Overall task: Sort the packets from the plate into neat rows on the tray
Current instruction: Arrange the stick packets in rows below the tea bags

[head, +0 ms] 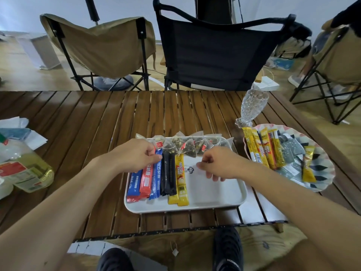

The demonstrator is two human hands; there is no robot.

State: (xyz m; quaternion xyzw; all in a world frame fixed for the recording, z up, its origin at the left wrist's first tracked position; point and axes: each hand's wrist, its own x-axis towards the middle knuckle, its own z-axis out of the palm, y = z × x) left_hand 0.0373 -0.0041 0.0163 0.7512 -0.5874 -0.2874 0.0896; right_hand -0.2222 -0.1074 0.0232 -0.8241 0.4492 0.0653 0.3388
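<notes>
Slatted table [78, 124] carries the tray [214, 200]. On it the left hand [134, 153] pinches a blue stick [156, 177] at its top. Just beside the teabags [187, 145] the right hand [220, 163] curls, its hold unclear.

the left grip [136, 156] covers the top ends of the red packet [145, 180] and the blue packets [156, 175], so whether its curled fingers pinch one cannot be told. the right grip [219, 165] is smeared by blur, and the pale shape [199, 166] at its fingertips cannot be made out. the bottle [27, 169] on the counter [88, 124] is cut by the left edge.
</notes>
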